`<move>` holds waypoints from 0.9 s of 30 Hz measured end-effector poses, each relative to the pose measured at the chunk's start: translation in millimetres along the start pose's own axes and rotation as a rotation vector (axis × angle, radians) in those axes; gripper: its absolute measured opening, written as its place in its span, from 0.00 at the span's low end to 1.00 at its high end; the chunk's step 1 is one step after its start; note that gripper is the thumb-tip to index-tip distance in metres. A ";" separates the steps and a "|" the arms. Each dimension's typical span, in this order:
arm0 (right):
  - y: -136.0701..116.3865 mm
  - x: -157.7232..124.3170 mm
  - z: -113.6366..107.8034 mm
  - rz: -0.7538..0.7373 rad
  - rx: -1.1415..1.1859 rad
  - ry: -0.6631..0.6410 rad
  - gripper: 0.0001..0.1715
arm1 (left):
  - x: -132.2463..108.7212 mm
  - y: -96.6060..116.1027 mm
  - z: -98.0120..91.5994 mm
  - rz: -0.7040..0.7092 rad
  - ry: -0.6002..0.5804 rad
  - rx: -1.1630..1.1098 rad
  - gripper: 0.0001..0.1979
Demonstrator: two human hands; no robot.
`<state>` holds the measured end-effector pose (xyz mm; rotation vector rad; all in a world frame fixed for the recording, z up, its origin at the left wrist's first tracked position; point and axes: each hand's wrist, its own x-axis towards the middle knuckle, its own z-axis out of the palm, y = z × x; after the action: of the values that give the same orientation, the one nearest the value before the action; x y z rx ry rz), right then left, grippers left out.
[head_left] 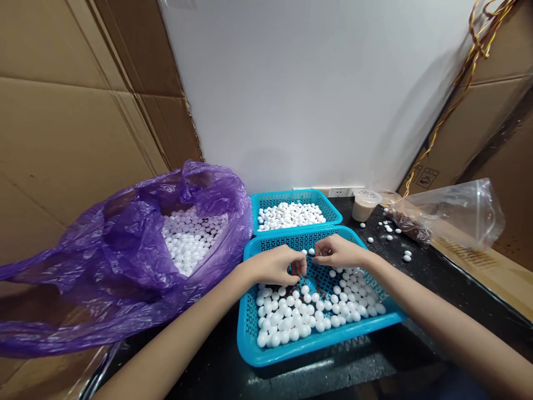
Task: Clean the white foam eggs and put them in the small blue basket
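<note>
A counter ran along a wall, with a near basket in front of a far basket, the two touching. Balls lay in the near basket, and more balls lay in the far one. To the left of both baskets sat a large plastic bag holding further balls. To the right, on the counter, stood a cup near the wall, with loose balls scattered beside it and a clear bag farther right. Cardboard sheets lined the left side.
</note>
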<state>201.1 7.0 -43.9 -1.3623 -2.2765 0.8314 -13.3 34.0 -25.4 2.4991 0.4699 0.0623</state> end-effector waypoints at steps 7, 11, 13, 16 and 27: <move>-5.4 -3.5 1.8 0.108 0.123 -0.097 0.10 | 1.2 -1.0 -0.8 0.044 0.017 -0.062 0.08; -6.2 -4.3 2.6 0.121 0.222 -0.114 0.11 | 1.2 -0.9 -0.8 0.032 0.011 -0.037 0.05; -5.0 -4.1 3.1 0.125 0.264 -0.131 0.11 | 1.0 -0.2 -1.4 0.028 0.000 -0.025 0.04; -1.8 -2.9 3.9 0.119 0.267 -0.140 0.11 | 1.1 0.4 -2.0 0.034 -0.011 -0.022 0.04; 0.3 -2.2 1.2 0.020 0.274 -0.143 0.06 | 1.0 0.0 -2.2 0.006 0.013 -0.091 0.02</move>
<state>201.8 4.8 -45.0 -1.2373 -2.1549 1.2323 -12.8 35.6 -23.6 2.4119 0.4549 0.1000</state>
